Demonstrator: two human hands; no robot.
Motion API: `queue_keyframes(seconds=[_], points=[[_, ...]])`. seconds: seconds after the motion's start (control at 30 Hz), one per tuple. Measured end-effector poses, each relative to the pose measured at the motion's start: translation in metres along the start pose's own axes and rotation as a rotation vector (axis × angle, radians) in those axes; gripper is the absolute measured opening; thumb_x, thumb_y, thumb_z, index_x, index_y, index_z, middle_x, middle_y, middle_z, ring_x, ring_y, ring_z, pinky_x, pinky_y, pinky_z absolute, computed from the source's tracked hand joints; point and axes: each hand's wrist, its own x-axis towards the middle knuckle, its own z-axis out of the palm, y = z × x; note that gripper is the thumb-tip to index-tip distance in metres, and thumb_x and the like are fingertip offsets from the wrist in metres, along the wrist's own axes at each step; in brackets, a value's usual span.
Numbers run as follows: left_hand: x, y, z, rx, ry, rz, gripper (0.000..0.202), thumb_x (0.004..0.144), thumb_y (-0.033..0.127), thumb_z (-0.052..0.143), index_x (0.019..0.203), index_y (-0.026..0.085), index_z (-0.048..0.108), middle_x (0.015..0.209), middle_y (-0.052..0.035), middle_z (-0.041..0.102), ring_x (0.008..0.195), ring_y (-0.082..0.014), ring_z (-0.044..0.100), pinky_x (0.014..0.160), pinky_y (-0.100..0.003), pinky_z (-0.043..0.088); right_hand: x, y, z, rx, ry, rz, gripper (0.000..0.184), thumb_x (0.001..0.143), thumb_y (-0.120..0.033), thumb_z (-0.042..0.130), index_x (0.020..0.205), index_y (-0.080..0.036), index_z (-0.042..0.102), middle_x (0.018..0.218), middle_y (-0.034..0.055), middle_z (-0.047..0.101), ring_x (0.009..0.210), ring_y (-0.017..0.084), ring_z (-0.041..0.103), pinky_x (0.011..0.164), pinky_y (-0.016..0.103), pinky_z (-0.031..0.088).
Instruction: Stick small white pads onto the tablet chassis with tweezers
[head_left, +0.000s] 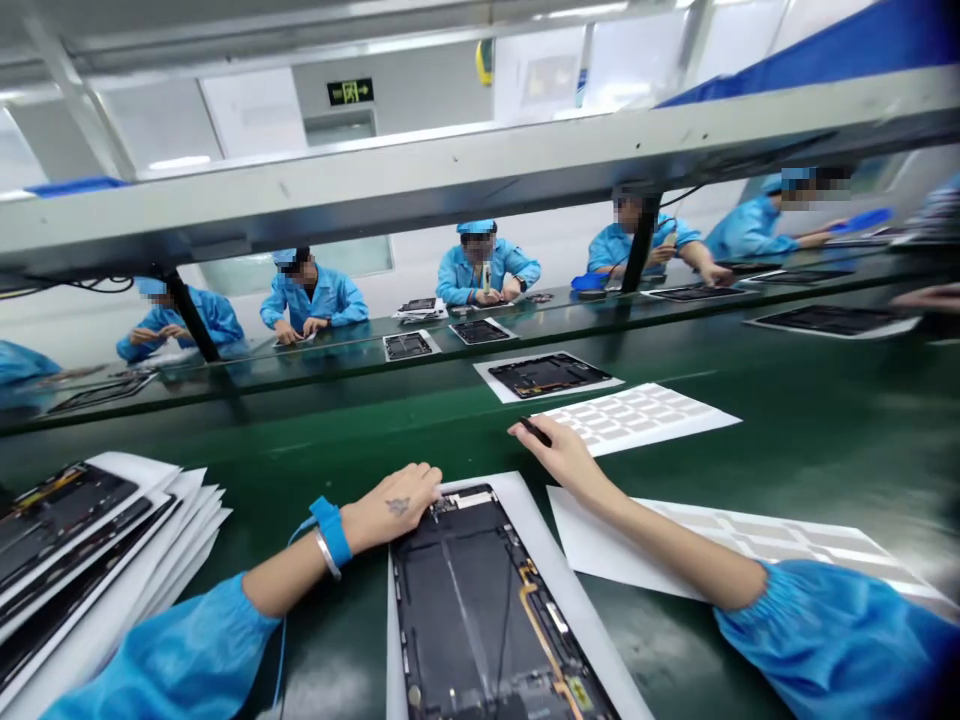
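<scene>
From my end, the green assembly belt (757, 450) has an opened tablet housing (472, 610) lying on a white sheet (544, 570), right in front of me. Left hand (394, 505) rests empty on its top edge, fingers loosely curled, blue wrist strap (331, 530) on. Right hand (562, 458) pinches a small black tool (535, 431) beside a sheet of white labels (645, 418).

Left hand (394, 505) lies palm down, fingers loosely curled, a small tattoo (397, 506) on its back. Blue wrist strap (331, 530) and metal bangle (327, 553) circle the left wrist. Right hand (562, 460) sits farther out, thumb and forefinger pinched together. Both forearms are bare, angling inward from the near corners; blue sleeves (832, 630) gather above them.
</scene>
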Motion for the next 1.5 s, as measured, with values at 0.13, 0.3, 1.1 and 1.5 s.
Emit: queue_keyframes(seconds=[0.13, 0.3, 1.1, 1.5], points=[[0.009, -0.045, -0.028, -0.091, 0.183, -0.165, 0.024, 0.101, 0.035, 0.037, 0.086, 0.019, 0.048, 0.076, 0.0006, 0.056, 0.071, -0.0150, 0.054, 0.069, -0.025, 0.043, 0.001, -0.003, -0.004, 0.015, 0.041, -0.009, 0.035, 0.088, -0.047, 0.046, 0.080, -0.021, 0.068, 0.081, 0.0059, 0.069, 0.080, 0.025, 0.066, 0.071, 0.035, 0.049], [0.015, -0.126, -0.077, -0.030, 0.471, -0.558, 0.026, 0.103, 0.029, 0.035, 0.106, 0.013, 0.055, 0.087, -0.0016, 0.061, 0.081, -0.0156, 0.060, 0.070, -0.026, 0.048, 0.003, -0.012, -0.010, 0.041, 0.073, -0.033, 0.035, 0.090, -0.048, 0.047, 0.081, -0.021, 0.067, 0.080, 0.0052, 0.067, 0.079, 0.024, 0.065, 0.072, 0.035, 0.049], [0.009, -0.029, 0.029, -0.150, 0.159, -0.046, 0.047, 0.103, 0.034, 0.029, 0.147, 0.019, 0.035, 0.149, -0.0105, 0.043, 0.140, -0.0243, 0.036, 0.116, -0.047, 0.031, 0.157, 0.037, 0.068, -0.821, -0.433, 0.258, 0.032, 0.095, -0.034, 0.061, 0.123, -0.017, 0.059, 0.124, 0.0099, 0.061, 0.104, 0.023, 0.063, 0.087, 0.043, 0.054], [0.015, -0.034, 0.037, -0.103, 0.226, -0.001, 0.044, 0.098, 0.024, 0.033, 0.142, 0.019, 0.038, 0.138, -0.0115, 0.050, 0.130, -0.0257, 0.043, 0.108, -0.043, 0.037, 0.197, 0.040, 0.105, -1.012, -0.616, 0.262, 0.033, 0.094, -0.034, 0.062, 0.123, -0.017, 0.059, 0.124, 0.0103, 0.060, 0.105, 0.024, 0.063, 0.087, 0.042, 0.054]])
